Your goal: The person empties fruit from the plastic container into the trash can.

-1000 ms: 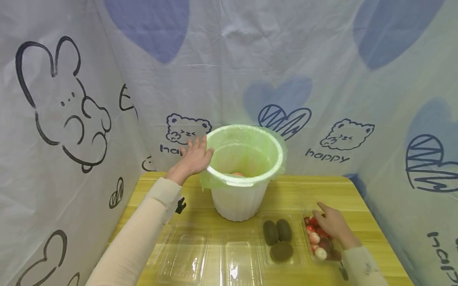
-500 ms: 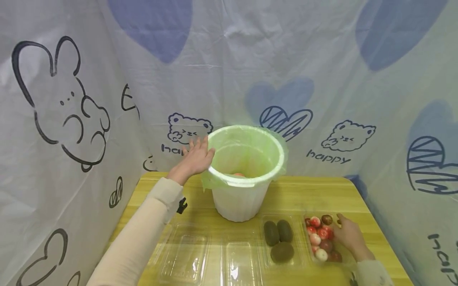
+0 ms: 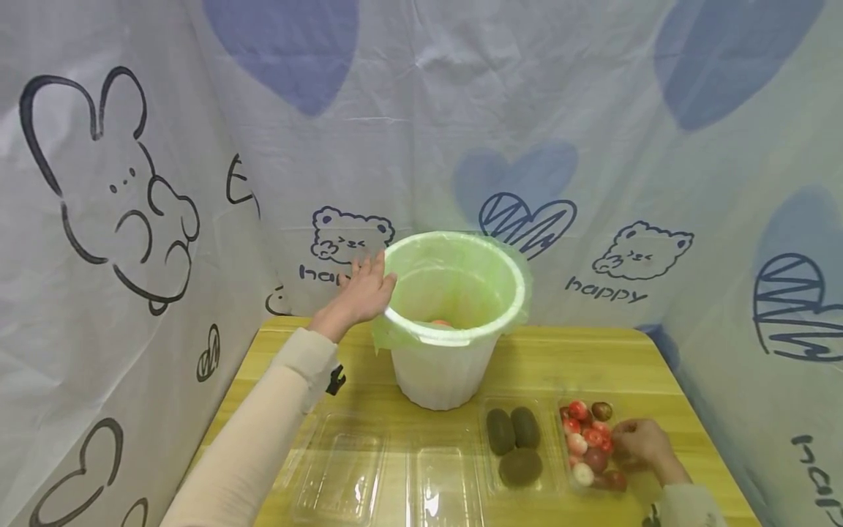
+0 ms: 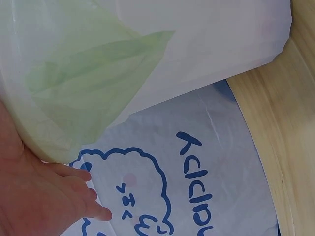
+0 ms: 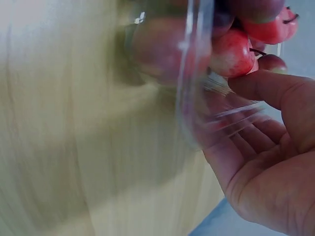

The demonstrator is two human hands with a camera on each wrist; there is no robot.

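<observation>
My left hand (image 3: 358,296) lies with spread, straight fingers against the left rim of a white bucket (image 3: 437,377) lined with a thin green plastic bag (image 3: 454,256). In the left wrist view this hand (image 4: 44,196) is beside the bag's folded-over edge. My right hand (image 3: 642,443) grips the right side of a clear plastic box (image 5: 186,110) holding several small red and pale fruits (image 3: 594,438) and darker ones. In the right wrist view the thumb is at the top edge near a red stemmed fruit (image 5: 234,53), fingers behind the clear wall.
A clear box with three brown-green kiwis (image 3: 520,467) stands left of the fruit box. Further left lie two clear plastic boxes, one (image 3: 444,483) beside the other (image 3: 339,472). Something orange-red (image 3: 441,322) shows inside the bucket. Printed cloth (image 3: 421,132) hangs around the wooden table (image 3: 560,351).
My right hand has moved from above the fruit box to its right side and taken hold of it. The fruits have shifted slightly. My left hand stays at the bucket rim.
</observation>
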